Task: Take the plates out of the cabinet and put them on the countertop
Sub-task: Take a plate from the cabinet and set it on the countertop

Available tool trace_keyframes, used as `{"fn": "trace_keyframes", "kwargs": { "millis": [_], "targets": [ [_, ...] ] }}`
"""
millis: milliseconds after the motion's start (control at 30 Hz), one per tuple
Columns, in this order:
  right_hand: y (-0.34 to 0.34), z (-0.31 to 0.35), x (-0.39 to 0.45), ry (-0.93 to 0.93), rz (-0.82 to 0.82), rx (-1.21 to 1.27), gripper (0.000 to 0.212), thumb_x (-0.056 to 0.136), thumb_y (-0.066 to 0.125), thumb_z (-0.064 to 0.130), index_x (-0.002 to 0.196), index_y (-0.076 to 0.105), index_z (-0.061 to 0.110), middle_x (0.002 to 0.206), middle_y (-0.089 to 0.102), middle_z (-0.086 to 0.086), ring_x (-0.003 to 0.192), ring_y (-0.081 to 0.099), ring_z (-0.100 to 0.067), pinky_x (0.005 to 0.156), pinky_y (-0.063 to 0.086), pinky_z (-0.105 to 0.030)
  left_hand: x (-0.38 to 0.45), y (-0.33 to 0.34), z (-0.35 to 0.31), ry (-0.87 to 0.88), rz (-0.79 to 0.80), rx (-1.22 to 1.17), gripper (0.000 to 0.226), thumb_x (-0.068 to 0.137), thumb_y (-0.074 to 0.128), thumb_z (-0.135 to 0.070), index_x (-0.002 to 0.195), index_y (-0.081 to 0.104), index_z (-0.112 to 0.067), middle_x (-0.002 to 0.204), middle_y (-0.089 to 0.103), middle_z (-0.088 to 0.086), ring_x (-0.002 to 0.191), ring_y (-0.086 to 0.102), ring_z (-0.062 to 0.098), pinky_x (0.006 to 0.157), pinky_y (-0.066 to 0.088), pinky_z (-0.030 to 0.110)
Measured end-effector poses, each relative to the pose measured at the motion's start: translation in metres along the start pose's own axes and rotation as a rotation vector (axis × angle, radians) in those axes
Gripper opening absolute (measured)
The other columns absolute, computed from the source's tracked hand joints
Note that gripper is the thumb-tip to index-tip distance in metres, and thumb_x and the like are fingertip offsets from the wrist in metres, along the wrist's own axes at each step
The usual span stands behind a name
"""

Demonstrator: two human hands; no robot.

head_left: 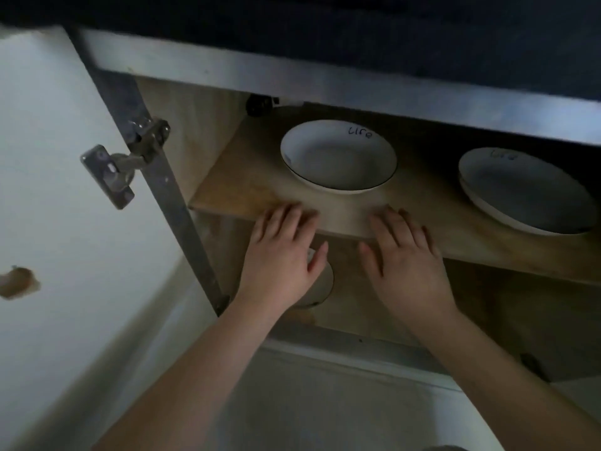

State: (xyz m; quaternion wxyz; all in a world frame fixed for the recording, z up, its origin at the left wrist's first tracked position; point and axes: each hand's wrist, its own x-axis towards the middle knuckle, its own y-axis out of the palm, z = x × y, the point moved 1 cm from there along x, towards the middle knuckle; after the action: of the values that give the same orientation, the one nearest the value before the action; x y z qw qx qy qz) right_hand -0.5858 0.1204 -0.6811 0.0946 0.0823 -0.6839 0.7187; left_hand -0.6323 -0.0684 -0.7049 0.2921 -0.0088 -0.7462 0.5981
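Left hand [279, 255] and right hand [403, 258] flat, just before plate [338, 156] on shelf [240, 187]

both hands, left hand [282, 255] and right hand [405, 258], reach flat-fingered toward the wooden shelf [351, 209]. one plate [338, 156] sits ahead; stacked plates [523, 190] sit right.

Shelf [247, 190] front open btwn 2 plates [338, 156] [523, 190]; door [65, 157] swung left.

"Life" handwritten on left plate [338, 156] rim; right plate [523, 190] lettering blurred.
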Motion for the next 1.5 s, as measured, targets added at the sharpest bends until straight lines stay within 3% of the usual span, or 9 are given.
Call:
{"fn": "trace_keyframes", "kwargs": {
  "millis": [400, 600, 733, 900, 1167, 1267, 1333, 1400, 1500],
  "targets": [
    [0.01, 0.008, 0.004, 0.007, -0.137, -0.029, 0.052, 0.1, 0.03, 0.05, 0.14, 0.046, 0.023, 0.147, 0.047, -0.004, 0.136, 0.04, -0.024, 0.112, 0.028, -0.044, 0.007, -0.002, 0.006, 0.072, -0.067, -0.008, 0.048, 0.097, 0.036, -0.047, 0.119, 0.067, -0.018, 0.122, 0.065, 0.005, 0.114, 0.058, 0.027, 0.093, 0.044, 0.045],
    [-0.007, -0.006, 0.035, 0.032, -0.119, 0.009, 0.054, 0.099, 0.028, 0.052, 0.144, 0.039, 0.025, 0.151, 0.041, -0.005, 0.142, 0.032, -0.025, 0.115, 0.023, -0.046, 0.038, -0.033, 0.023, -0.021, -0.159, -0.152, 0.045, 0.1, 0.032, -0.049, 0.112, 0.066, -0.023, 0.098, 0.069, 0.002, 0.076, 0.059, 0.012, 0.055, 0.037, 0.021],
    [-0.012, -0.018, 0.055, 0.137, -0.032, 0.206, 0.054, 0.099, 0.025, 0.05, 0.149, 0.028, 0.031, 0.156, 0.031, -0.008, 0.142, 0.028, -0.029, 0.114, 0.027, -0.048, 0.065, -0.036, 0.037, -0.093, -0.059, -0.148, 0.049, 0.101, 0.031, -0.048, 0.147, 0.037, -0.033, 0.137, 0.054, 0.012, 0.105, 0.063, 0.026, 0.076, 0.057, 0.039],
    [-0.009, -0.014, 0.062, 0.14, 0.087, 0.226, 0.049, 0.101, 0.025, 0.05, 0.148, 0.029, 0.037, 0.157, 0.029, -0.009, 0.144, 0.024, -0.03, 0.114, 0.024, -0.047, 0.074, -0.017, 0.038, -0.119, 0.189, -0.047, 0.052, 0.101, 0.022, -0.057, 0.148, 0.035, -0.04, 0.15, 0.044, 0.013, 0.136, 0.04, 0.035, 0.106, 0.038, 0.052],
    [-0.02, -0.015, 0.044, 0.145, 0.052, 0.347, 0.045, 0.099, 0.026, 0.051, 0.134, 0.047, 0.034, 0.141, 0.047, -0.005, 0.129, 0.042, -0.028, 0.105, 0.039, -0.047, 0.052, -0.027, 0.026, -0.124, 0.106, -0.166, 0.048, 0.1, 0.028, -0.056, 0.125, 0.06, -0.03, 0.149, 0.043, 0.012, 0.135, 0.041, 0.032, 0.101, 0.042, 0.045],
    [-0.026, -0.016, 0.038, 0.238, 0.04, 0.537, 0.045, 0.099, 0.028, 0.052, 0.133, 0.049, 0.032, 0.122, 0.059, -0.003, 0.096, 0.057, -0.015, 0.076, 0.048, -0.032, 0.046, -0.032, 0.024, -0.163, 0.075, -0.366, 0.057, 0.096, 0.025, -0.063, 0.122, 0.062, -0.026, 0.155, 0.036, 0.01, 0.135, 0.043, 0.026, 0.093, 0.038, 0.028],
    [-0.032, -0.017, 0.039, 0.342, 0.0, 0.702, 0.042, 0.099, 0.03, 0.052, 0.134, 0.048, 0.035, 0.105, 0.064, 0.004, 0.074, 0.059, -0.01, 0.056, 0.042, -0.025, 0.05, -0.036, 0.027, -0.238, 0.078, -0.568, 0.053, 0.094, 0.026, -0.066, 0.129, 0.051, -0.036, 0.151, 0.042, 0.003, 0.119, 0.053, 0.013, 0.081, 0.039, 0.016],
    [-0.035, -0.02, 0.045, 0.464, -0.045, 0.877, 0.046, 0.099, 0.031, 0.051, 0.139, 0.044, 0.033, 0.122, 0.062, 0.002, 0.093, 0.061, -0.017, 0.071, 0.045, -0.028, 0.057, -0.039, 0.03, -0.345, 0.048, -0.782, 0.05, 0.096, 0.03, -0.065, 0.139, 0.041, -0.042, 0.145, 0.047, -0.008, 0.106, 0.052, 0.002, 0.073, 0.04, 0.015],
    [-0.036, -0.021, 0.055, 0.621, -0.016, 1.221, 0.047, 0.1, 0.033, 0.045, 0.139, 0.048, 0.024, 0.144, 0.05, -0.007, 0.124, 0.051, -0.027, 0.106, 0.038, -0.041, 0.066, -0.041, 0.029, -0.666, 0.007, -1.242, 0.053, 0.099, 0.039, -0.058, 0.148, 0.036, -0.038, 0.151, 0.043, -0.003, 0.128, 0.048, 0.019, 0.099, 0.048, 0.037]
  ]
}}
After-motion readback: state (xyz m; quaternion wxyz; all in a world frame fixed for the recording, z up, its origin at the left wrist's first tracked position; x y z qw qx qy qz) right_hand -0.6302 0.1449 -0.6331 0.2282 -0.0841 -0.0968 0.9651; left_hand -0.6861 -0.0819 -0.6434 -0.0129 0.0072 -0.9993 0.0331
